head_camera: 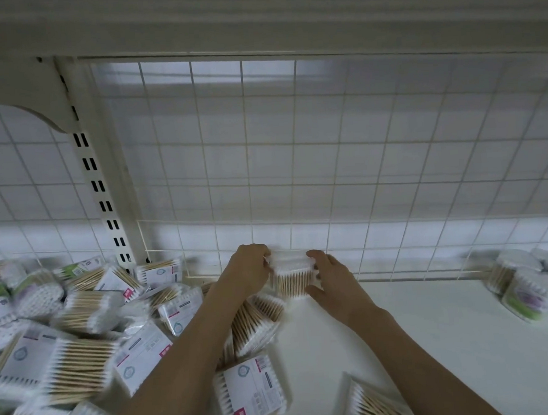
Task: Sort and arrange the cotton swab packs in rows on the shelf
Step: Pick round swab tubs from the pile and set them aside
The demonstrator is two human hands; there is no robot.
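Both hands, left hand (pixel 252 266) and right hand (pixel 330 276), pinch one cotton swab pack (pixel 292 275) upright at the far edge of the white shelf (pixel 435 342), against the wire grid back (pixel 295 158). A loose heap of packs (pixel 81 331) crowds the left; round swab tubs (pixel 527 281) sit far right.

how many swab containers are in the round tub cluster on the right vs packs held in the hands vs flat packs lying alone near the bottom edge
Round tubs at the far right: blurred, about 5, exact count unclear
Pack held between the left hand and the right hand: 1
Flat packs lying apart near the bottom edge: 2
Total: about 8
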